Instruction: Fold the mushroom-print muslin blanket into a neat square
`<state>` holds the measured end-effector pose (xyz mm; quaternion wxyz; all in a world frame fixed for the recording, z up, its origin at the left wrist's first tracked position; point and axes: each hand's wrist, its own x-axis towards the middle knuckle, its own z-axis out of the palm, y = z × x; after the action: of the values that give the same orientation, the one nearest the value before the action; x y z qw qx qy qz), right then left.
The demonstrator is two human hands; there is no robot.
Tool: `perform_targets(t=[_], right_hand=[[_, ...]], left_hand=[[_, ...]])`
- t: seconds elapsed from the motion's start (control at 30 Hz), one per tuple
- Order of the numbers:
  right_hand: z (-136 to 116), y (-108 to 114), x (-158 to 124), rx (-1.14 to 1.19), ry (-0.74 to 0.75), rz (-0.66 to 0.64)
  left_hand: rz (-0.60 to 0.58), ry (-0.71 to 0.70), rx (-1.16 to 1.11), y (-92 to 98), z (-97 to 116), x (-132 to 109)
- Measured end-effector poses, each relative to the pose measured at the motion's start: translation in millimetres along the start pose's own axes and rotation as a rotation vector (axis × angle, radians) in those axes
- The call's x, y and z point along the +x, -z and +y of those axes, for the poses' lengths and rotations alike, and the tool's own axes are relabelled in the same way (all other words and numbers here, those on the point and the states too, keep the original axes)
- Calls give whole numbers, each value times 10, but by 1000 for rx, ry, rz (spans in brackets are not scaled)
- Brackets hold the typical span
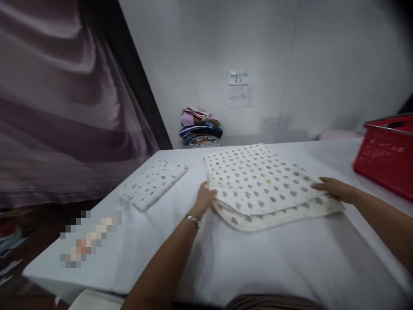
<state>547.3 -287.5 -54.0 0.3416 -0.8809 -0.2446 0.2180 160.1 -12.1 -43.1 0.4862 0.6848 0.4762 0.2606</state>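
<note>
A white cloth with small coloured prints (pixel 258 181) lies folded in layers on the white table (pixel 245 262). My left hand (pixel 204 199) is at its left edge, fingers curled against the cloth's side. My right hand (pixel 334 188) lies flat on its right edge, fingers stretched out over the cloth. A silver bracelet circles my left wrist.
A smaller folded cloth of the same print (pixel 154 184) lies to the left. A stack of folded coloured clothes (pixel 200 127) stands at the back against the wall. A red plastic basket (pixel 387 155) sits at the right edge. A purple curtain (pixel 58 103) hangs at the left.
</note>
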Motion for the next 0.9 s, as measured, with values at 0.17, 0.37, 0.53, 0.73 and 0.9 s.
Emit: perform_targets(t=[0.17,0.37,0.53,0.73,0.9], right_hand=[[92,-163,-645,400,-140,-295],[307,-248,-927,2,131,41],[485,-208,-995,-160,588,78],[577,-232,-925,-406,901,-24],[560,-208,-871,-574,975,-29]], left_hand=[[-72,103,280,483,-157,43],[70,-151,704,528,-350,-212],[-91,-667,786,429,-458,-515],[-309,-782,859,469,-589,-591],[-351,-828,968,494,-572,-600]])
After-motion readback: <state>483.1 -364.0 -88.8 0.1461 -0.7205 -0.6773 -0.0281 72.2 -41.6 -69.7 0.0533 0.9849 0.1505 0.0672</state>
